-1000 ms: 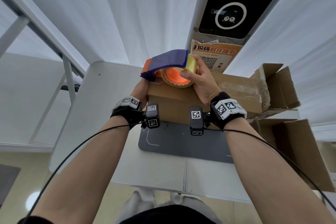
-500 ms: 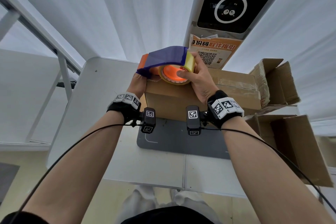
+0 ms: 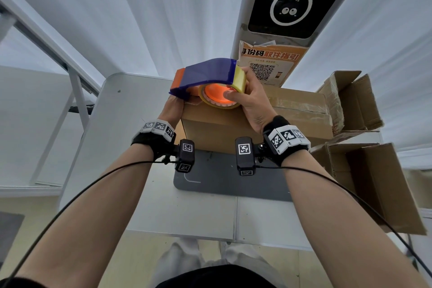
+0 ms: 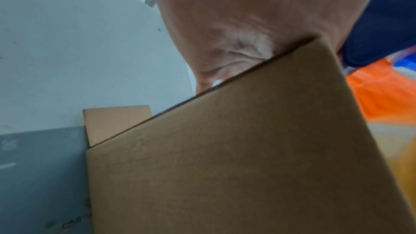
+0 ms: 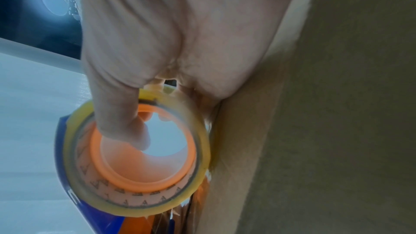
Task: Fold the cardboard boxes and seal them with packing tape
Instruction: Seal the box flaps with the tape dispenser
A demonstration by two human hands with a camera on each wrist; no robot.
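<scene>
Left hand [image 3: 171, 110] is pressed against the left end of the cardboard box [image 3: 217, 131], up at the top corner; its fingers are hidden behind the edge, so can't tell how they're lying. The box sits on a grey mat [image 3: 224, 182] on the white table [image 3: 112, 128]. On top of it is the tape dispenser [image 3: 205, 77], blue with an orange core. Right hand [image 3: 251, 103] grips the tape roll [image 3: 240, 82], thumb hooked into the core, fingers wrapped over the yellowish tape. More boxes [image 3: 350, 105] piled off to the right.
</scene>
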